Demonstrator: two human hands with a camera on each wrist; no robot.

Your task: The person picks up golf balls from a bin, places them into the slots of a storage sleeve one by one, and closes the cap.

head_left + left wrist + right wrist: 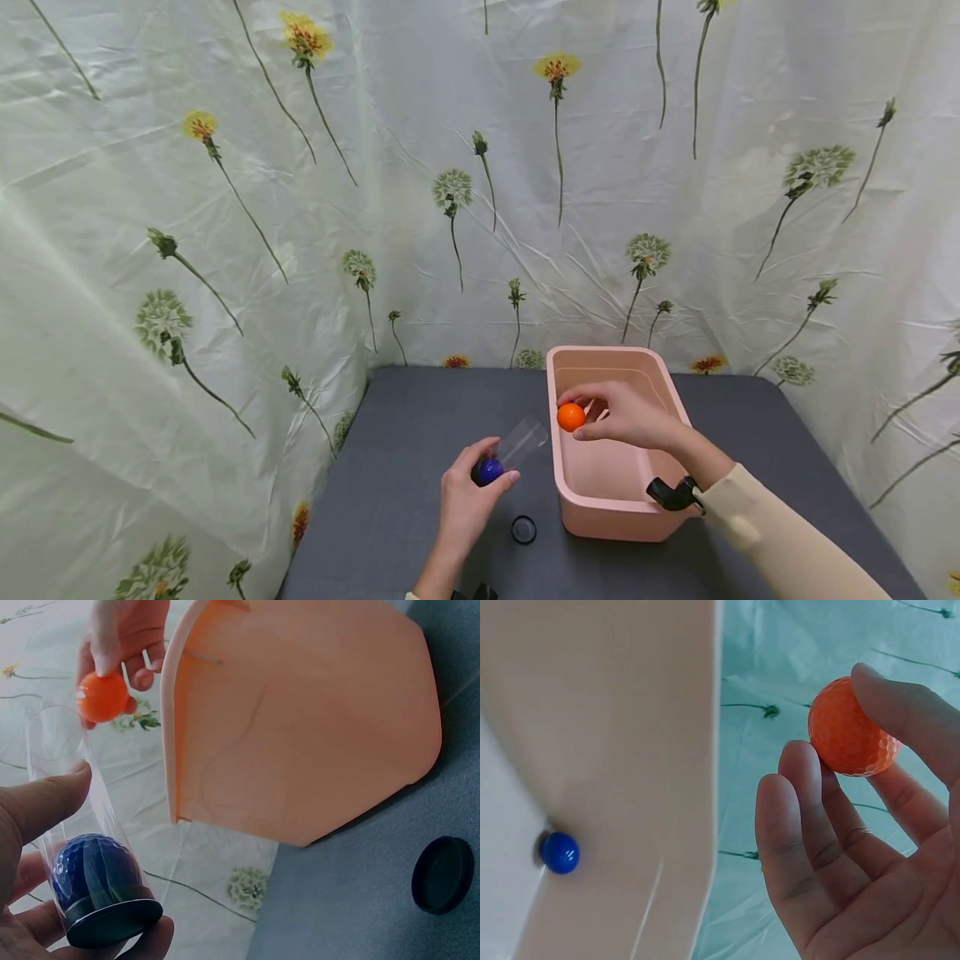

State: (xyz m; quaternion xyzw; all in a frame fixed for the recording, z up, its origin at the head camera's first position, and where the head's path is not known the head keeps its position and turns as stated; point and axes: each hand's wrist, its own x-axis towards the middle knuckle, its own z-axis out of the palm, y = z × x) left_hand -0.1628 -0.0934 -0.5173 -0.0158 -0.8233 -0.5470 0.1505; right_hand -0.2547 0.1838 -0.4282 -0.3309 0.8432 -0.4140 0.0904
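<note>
My left hand (468, 500) grips a clear plastic tube (101, 802), tilted with its open mouth toward the pink bin. At the tube's bottom sits a dark blue golf ball (94, 871), above a black end cap (114, 922). Between thumb and fingers, my right hand (630, 417) pinches an orange golf ball (851, 731). The orange ball hangs at the left rim of the pink bin (618, 504), a short way from the tube's mouth. Inside the bin lies a blue ball (560, 853), seen in the right wrist view.
A loose black cap (523, 529) lies on the dark grey table (397, 467), left of the bin and near the left hand. Behind the table hangs a pale curtain (420, 125) with a dandelion print.
</note>
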